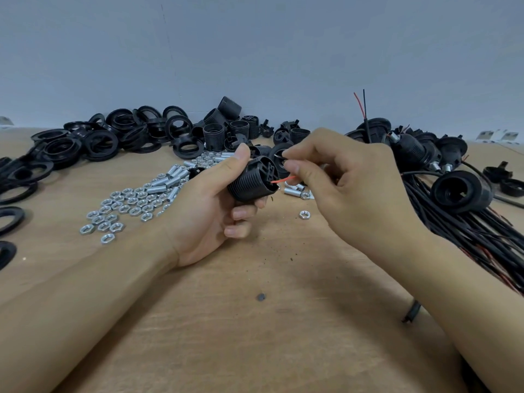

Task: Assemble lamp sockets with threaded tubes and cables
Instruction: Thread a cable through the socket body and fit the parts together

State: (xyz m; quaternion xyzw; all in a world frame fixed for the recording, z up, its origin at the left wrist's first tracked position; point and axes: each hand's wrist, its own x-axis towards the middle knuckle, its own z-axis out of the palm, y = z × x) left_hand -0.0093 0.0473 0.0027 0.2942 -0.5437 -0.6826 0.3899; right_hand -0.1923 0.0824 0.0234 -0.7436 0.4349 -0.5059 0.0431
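Observation:
My left hand (211,207) grips a black ribbed lamp socket (252,180) above the middle of the wooden table (255,321), thumb on top, its terminal end turned to the right. My right hand (346,182) pinches a thin black wire at that end between thumb and forefinger. A red wire (283,179) reaches from under those fingers to the socket's end face. The rest of this cable is hidden behind my right hand.
Silver hex nuts (122,205) and short threaded tubes (167,180) lie left of centre. Black rings (99,140) and loose socket bodies (226,123) are piled at the back. At the right lie finished sockets (459,191) and a bundle of black cables (476,236).

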